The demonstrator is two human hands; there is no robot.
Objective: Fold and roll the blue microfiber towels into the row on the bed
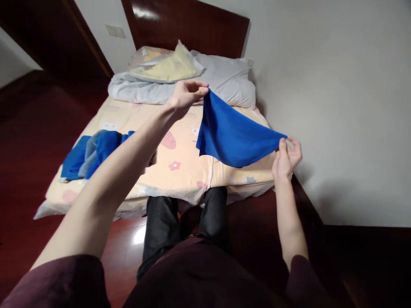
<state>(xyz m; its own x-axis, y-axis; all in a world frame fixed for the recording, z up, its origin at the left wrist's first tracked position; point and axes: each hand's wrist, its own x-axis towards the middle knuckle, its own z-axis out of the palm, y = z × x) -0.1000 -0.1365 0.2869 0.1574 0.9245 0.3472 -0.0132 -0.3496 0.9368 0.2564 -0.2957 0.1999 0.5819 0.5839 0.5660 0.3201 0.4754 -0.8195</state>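
On the far left is a dark door, with a pale wall switch to its right. A pile of blue and grey cloth lies on the left near part of the bed, partly hidden by the left forearm. Beyond it, a grey and yellow quilt lies bunched below the wooden headboard. The patterned sheet carries pink and grey figures and tiny lettering just below the left hand, too small to read. That hand's thumb and fingers are pinched together on the upper left corner of a blue cloth, which hangs slack between both hands above the middle and right of the bed. A grey pillow lies beyond it. Farther right, the right hand grips the cloth's right corner between thumb and fingers, near the white wall.
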